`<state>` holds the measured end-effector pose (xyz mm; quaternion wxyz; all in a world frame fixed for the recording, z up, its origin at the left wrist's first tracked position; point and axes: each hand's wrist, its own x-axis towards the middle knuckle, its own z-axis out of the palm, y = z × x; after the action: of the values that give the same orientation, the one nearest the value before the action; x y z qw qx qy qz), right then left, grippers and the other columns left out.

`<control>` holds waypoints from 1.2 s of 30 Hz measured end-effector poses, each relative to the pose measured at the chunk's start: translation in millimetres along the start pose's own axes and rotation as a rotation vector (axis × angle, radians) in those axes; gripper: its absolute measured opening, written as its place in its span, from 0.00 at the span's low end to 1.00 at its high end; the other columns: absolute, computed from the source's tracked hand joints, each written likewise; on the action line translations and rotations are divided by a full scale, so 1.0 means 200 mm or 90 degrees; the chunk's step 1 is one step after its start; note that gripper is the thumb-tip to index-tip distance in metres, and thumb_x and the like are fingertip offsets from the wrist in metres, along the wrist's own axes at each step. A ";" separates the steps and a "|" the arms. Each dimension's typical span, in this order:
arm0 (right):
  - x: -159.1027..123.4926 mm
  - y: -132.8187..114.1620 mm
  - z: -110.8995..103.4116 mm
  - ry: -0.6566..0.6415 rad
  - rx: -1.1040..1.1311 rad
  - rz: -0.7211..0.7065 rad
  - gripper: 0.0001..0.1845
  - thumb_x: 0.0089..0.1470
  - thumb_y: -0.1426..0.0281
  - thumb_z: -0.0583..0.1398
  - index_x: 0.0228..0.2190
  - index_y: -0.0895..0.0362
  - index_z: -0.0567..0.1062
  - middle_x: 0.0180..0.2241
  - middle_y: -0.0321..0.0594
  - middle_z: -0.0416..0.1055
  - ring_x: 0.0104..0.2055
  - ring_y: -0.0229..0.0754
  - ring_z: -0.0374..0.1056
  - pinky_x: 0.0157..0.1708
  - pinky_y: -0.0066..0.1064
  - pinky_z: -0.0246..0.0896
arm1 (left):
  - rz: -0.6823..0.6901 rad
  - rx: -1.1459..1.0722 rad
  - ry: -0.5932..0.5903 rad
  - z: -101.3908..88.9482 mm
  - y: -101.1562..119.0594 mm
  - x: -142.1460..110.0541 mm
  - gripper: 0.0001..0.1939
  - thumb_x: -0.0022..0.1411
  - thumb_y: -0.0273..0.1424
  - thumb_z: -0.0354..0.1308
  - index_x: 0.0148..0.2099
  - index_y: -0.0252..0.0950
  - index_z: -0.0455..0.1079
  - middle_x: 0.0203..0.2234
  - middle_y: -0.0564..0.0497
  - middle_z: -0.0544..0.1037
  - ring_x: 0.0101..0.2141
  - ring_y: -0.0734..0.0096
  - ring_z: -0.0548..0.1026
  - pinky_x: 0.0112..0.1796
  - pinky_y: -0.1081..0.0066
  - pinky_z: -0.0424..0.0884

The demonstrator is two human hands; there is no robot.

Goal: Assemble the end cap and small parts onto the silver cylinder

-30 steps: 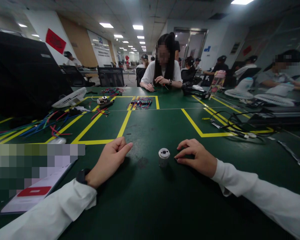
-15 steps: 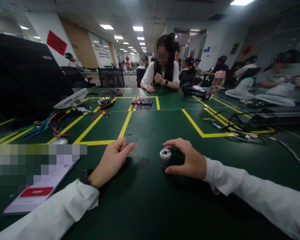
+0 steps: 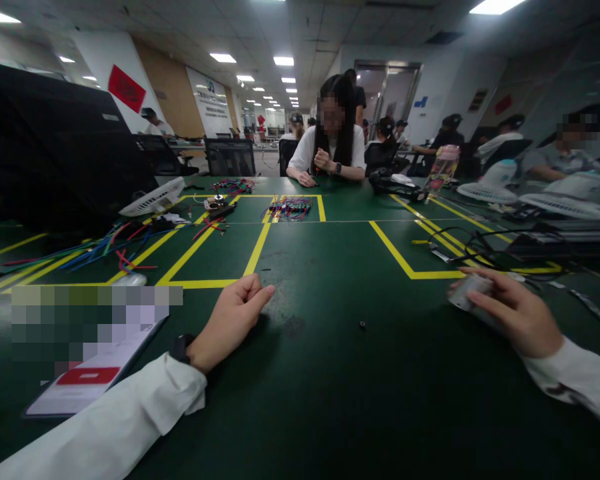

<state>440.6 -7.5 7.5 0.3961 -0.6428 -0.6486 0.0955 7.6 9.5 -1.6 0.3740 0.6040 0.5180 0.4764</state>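
Observation:
My right hand (image 3: 523, 310) is closed around a small silvery metal cylinder (image 3: 471, 292) on the right side, its fingers behind and its thumb in front. The cylinder is tilted and slightly blurred. On the green tabletop (image 3: 325, 380) between my hands lies a tiny dark round piece (image 3: 362, 325), like a nut or short spacer. My left hand (image 3: 235, 317) rests on the table left of that piece. Its fingers are curled into a loose fist with the thumb lying forward, and nothing shows in it.
A pixelated phone or tablet (image 3: 93, 377) lies at left, below a monitor (image 3: 55, 140). Loose coloured wires (image 3: 97, 247) and a wired bundle (image 3: 291, 208) sit farther back. Black cables (image 3: 473, 243) lie at right. Another person (image 3: 327, 143) sits opposite. Yellow tape (image 3: 390, 250) marks the table.
My right hand has closed on the metal cylinder and carried it to the right. The tiny dark piece now shows where the cylinder stood. My left hand keeps its pose.

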 end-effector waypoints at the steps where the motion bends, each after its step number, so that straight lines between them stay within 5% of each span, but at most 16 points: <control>1: -0.02 0.06 -0.06 -0.002 -0.040 0.024 0.27 0.49 0.54 0.58 0.49 0.51 0.68 0.43 0.50 0.71 0.39 0.42 0.70 0.38 0.35 0.63 | -0.001 0.001 0.002 0.00 0.00 0.00 0.15 0.55 0.34 0.56 0.23 0.38 0.54 0.14 0.60 0.57 0.15 0.80 0.55 0.17 0.78 0.52; 6: -0.06 0.27 -0.26 0.051 -0.116 0.110 0.38 0.39 0.46 0.61 0.50 0.50 0.67 0.39 0.52 0.70 0.34 0.42 0.69 0.32 0.42 0.59 | -0.019 -0.010 0.002 0.00 0.00 0.00 0.15 0.55 0.35 0.56 0.23 0.38 0.54 0.13 0.61 0.56 0.14 0.80 0.55 0.16 0.77 0.51; 10: -0.05 0.38 -0.28 -0.017 -0.106 0.120 0.35 0.34 0.50 0.65 0.46 0.48 0.70 0.35 0.51 0.71 0.31 0.40 0.69 0.28 0.40 0.58 | -0.021 -0.018 0.000 0.00 0.00 0.01 0.15 0.55 0.35 0.56 0.23 0.38 0.53 0.12 0.61 0.55 0.13 0.80 0.53 0.15 0.77 0.50; 16: -0.05 0.39 -0.26 -0.049 -0.078 0.175 0.35 0.37 0.52 0.65 0.47 0.49 0.67 0.42 0.51 0.70 0.37 0.43 0.69 0.35 0.38 0.62 | -0.017 -0.010 -0.001 0.00 -0.01 0.01 0.15 0.56 0.35 0.56 0.23 0.38 0.53 0.12 0.61 0.55 0.13 0.80 0.54 0.16 0.77 0.51; 18: -0.06 0.34 -0.26 0.040 -0.106 0.094 0.35 0.41 0.52 0.63 0.50 0.49 0.65 0.47 0.52 0.67 0.43 0.46 0.67 0.40 0.40 0.62 | -0.014 -0.003 -0.001 0.00 -0.01 0.01 0.15 0.56 0.35 0.56 0.23 0.38 0.53 0.13 0.61 0.55 0.13 0.80 0.54 0.16 0.78 0.52; 21: -0.12 0.18 -0.21 0.202 -0.225 -0.150 0.32 0.44 0.57 0.62 0.51 0.49 0.64 0.51 0.50 0.63 0.53 0.51 0.60 0.53 0.45 0.52 | -0.006 0.002 -0.002 0.01 -0.01 0.01 0.15 0.56 0.35 0.55 0.23 0.38 0.53 0.13 0.61 0.56 0.14 0.80 0.54 0.16 0.78 0.52; 24: -0.19 -0.03 -0.06 0.033 -0.197 -0.308 0.24 0.47 0.64 0.61 0.48 0.46 0.65 0.47 0.45 0.66 0.52 0.46 0.61 0.54 0.42 0.54 | 0.000 0.003 0.000 0.01 -0.01 0.01 0.15 0.55 0.35 0.55 0.23 0.38 0.53 0.13 0.61 0.56 0.14 0.80 0.54 0.16 0.78 0.52; 27: -0.22 -0.23 0.15 -0.178 -0.097 -0.278 0.21 0.51 0.64 0.58 0.48 0.47 0.65 0.46 0.42 0.66 0.48 0.42 0.63 0.48 0.40 0.61 | 0.001 0.001 -0.001 0.00 -0.01 0.01 0.15 0.55 0.35 0.55 0.23 0.38 0.53 0.13 0.61 0.56 0.14 0.80 0.54 0.16 0.77 0.52; 31: -0.18 -0.40 0.36 -0.234 -0.047 -0.251 0.21 0.50 0.62 0.59 0.46 0.54 0.68 0.45 0.44 0.67 0.48 0.45 0.61 0.47 0.43 0.59 | -0.004 0.003 -0.006 0.00 -0.02 0.01 0.15 0.56 0.36 0.55 0.24 0.38 0.53 0.13 0.61 0.55 0.14 0.80 0.54 0.17 0.78 0.52; 36: -0.11 -0.45 0.42 -0.274 -0.027 -0.269 0.13 0.51 0.65 0.58 0.40 0.54 0.73 0.42 0.41 0.68 0.45 0.42 0.62 0.45 0.39 0.59 | -0.004 0.020 -0.017 0.00 -0.01 0.01 0.16 0.56 0.37 0.55 0.24 0.38 0.53 0.13 0.61 0.56 0.14 0.80 0.54 0.17 0.78 0.52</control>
<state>315.1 -9.7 0.1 0.2472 -0.4670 -0.8388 0.1312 6.5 12.4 -3.5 0.3731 0.6147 0.5218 0.4589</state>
